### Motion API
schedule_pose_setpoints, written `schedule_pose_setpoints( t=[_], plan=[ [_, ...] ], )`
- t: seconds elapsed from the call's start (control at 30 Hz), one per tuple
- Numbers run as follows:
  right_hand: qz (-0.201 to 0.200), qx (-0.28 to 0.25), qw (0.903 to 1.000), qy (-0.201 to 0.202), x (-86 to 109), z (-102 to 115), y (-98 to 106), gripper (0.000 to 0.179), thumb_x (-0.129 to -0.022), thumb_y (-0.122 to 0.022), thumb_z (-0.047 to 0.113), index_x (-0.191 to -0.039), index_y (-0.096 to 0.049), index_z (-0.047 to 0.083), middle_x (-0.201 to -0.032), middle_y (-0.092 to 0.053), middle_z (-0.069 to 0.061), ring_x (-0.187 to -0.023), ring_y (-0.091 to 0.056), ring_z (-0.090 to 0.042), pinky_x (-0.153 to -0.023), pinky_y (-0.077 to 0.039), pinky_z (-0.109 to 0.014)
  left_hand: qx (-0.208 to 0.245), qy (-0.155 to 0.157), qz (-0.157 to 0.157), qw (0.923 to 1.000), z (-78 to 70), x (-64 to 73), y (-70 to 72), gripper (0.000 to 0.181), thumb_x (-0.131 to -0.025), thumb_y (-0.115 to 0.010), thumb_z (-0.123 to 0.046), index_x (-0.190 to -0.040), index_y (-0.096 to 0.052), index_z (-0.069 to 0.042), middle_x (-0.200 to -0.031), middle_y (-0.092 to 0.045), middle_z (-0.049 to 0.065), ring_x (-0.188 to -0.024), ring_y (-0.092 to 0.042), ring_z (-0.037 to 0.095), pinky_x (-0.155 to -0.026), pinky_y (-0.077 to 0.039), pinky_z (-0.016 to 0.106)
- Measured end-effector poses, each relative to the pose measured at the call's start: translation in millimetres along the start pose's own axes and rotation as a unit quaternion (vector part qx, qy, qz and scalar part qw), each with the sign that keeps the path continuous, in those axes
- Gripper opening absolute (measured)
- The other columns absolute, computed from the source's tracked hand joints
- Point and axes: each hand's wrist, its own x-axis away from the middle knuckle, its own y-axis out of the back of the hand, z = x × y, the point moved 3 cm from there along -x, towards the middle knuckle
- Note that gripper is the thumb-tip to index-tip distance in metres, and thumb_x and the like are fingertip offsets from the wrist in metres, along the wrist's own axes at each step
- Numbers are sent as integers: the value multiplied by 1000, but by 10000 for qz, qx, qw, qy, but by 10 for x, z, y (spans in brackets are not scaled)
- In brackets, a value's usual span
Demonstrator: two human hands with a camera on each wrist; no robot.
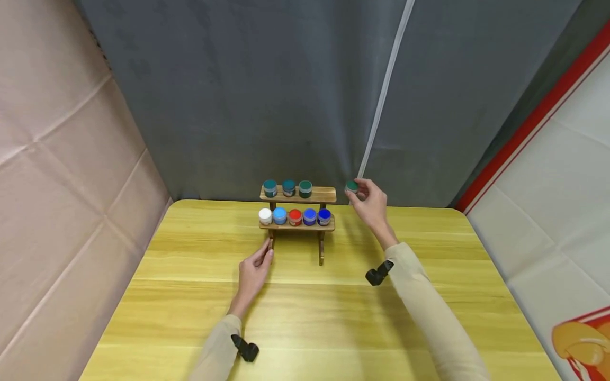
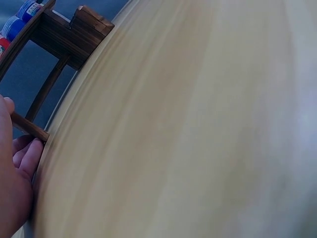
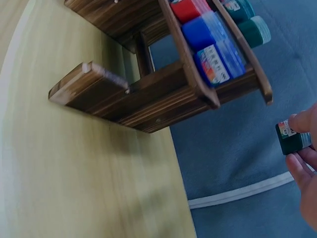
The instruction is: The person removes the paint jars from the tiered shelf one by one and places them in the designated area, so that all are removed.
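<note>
A two-tier wooden rack [image 1: 297, 226] stands near the table's back edge. On its upper shelf are three teal and green paint jars [image 1: 288, 188]. The lower shelf bears a row of several jars: white, light blue, red [image 1: 295, 217] and darker blues. My left hand [image 1: 253, 271] holds the foot of the rack's left leg, thumb on one side and fingers on the other in the left wrist view. Right of the upper shelf, my right hand [image 1: 371, 203] pinches a dark green paint jar [image 3: 291, 137] between thumb and fingers, apart from the rack.
The rack stands on a yellow wood-grain table [image 1: 295, 317]. Behind it hangs a grey curtain [image 1: 238, 106] with a white strip [image 1: 387, 84]. A pale quilted wall [image 1: 71, 185] is at left, and a white panel with a red edge [image 1: 538, 119] at right.
</note>
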Motion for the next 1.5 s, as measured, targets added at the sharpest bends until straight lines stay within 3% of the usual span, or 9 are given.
schedule_pose_setpoints(
  t=[0.3, 0.6, 0.87, 1.17, 1.37, 1.5],
  plan=[
    [116, 132, 9995, -254, 73, -182, 22, 39, -91, -77, 13, -124, -64, -2, -115, -71, -21, -104, -70, -36, -93, -62, -46, 49, 2, -46, 10000, 15, -2, -14, 37, -99, -68, -25, -135, -66, -18, -129, -68, 10, -107, -72, 28, -86, -61, 24],
    [304, 6, 9986, -444, 187, -430, -54, 36, -90, -76, 7, -121, -62, -7, -116, -69, -25, -108, -68, -37, -98, -60, -45, 143, 53, 8, 9999, 12, -1, -17, 38, -98, -69, -21, -136, -65, -14, -131, -67, 16, -108, -72, 34, -88, -62, 30],
    [434, -117, 9957, -805, 333, -649, -143, 36, -90, -76, 7, -120, -62, -6, -116, -69, -25, -109, -68, -37, -98, -60, -44, 78, 82, 34, 9999, 21, -10, -19, 38, -99, -68, -26, -136, -64, -18, -128, -70, 14, -101, -75, 31, -81, -62, 18],
    [502, -102, 9920, -1157, 510, -828, -235, 38, -91, -75, 9, -123, -62, -6, -118, -68, -26, -111, -67, -38, -99, -60, -46, 48, 28, 11, 10000, 40, 17, -18, 38, -100, -67, -29, -137, -64, -21, -126, -71, 13, -98, -75, 30, -80, -63, 20],
    [508, -216, 9877, -1461, 597, -883, -282, 38, -91, -74, 8, -124, -61, -6, -120, -66, -26, -113, -66, -38, -101, -58, -46, -37, 103, -25, 9999, 34, 9, -33, 38, -100, -67, -19, -137, -63, -14, -128, -69, 18, -101, -74, 34, -81, -62, 18],
    [544, -200, 9850, -1625, 636, -897, -321, 39, -90, -76, 9, -124, -62, -4, -120, -66, -25, -113, -66, -37, -101, -59, -46, -48, 104, 12, 9999, -108, 27, -21, 38, -101, -65, -13, -137, -62, -6, -129, -66, 21, -102, -73, 37, -81, -62, 17]
  ],
)
